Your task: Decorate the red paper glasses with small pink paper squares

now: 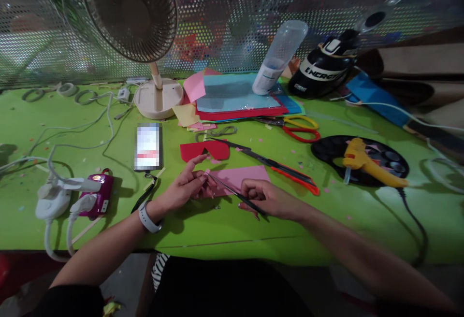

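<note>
Wearing a white wristband, my left hand is closed in a pinch on a small pink paper piece, with the index finger stretched above it. My right hand grips a pair of thin dark tweezers, whose pointed tip reaches the piece at my left fingertips. Beneath both hands lies a pink paper sheet, partly covered by them. A red cut paper shape with a notch rests just beyond my left hand. Behind the pink sheet, a utility knife with an orange-edged handle lies slantwise.
A yellow glue gun sits on a black palette tray at right. Scissors, stacked coloured paper, a clear bottle and a fan stand behind. At left are a phone and plugged-in power adapters with cables.
</note>
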`<state>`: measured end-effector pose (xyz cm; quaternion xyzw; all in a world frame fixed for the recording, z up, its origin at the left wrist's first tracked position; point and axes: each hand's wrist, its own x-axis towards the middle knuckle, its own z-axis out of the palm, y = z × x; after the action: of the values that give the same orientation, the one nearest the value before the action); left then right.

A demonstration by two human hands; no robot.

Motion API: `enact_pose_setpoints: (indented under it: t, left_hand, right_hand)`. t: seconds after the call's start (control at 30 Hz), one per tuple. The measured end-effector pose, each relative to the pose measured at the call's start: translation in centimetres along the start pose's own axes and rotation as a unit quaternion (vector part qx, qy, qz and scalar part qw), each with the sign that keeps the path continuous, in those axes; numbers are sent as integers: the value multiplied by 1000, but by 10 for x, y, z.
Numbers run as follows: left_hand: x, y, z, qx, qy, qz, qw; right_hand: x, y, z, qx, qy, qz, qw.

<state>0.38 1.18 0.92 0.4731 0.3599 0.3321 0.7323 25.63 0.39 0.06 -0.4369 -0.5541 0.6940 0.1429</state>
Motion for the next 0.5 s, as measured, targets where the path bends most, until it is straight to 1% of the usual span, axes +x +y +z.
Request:
enact_pose_setpoints:
  t: [0.13,0.33,0.43,0.5]
  left_hand:
    - [0,0,0,-10,-2,4,1000]
    - [1,1,0,16,25,-2,1000]
    - [2,-1,-3,28,49,-19,998]
    - [2,-1,-4,46,51,-40,997]
  right_hand:
    - [0,-2,1,-5,10,-4,1000]
    - [1,-5,2,13,14,1,1000]
    - [1,-6,1,17,26,2,1000]
    - [1,-7,0,22,39,1,999]
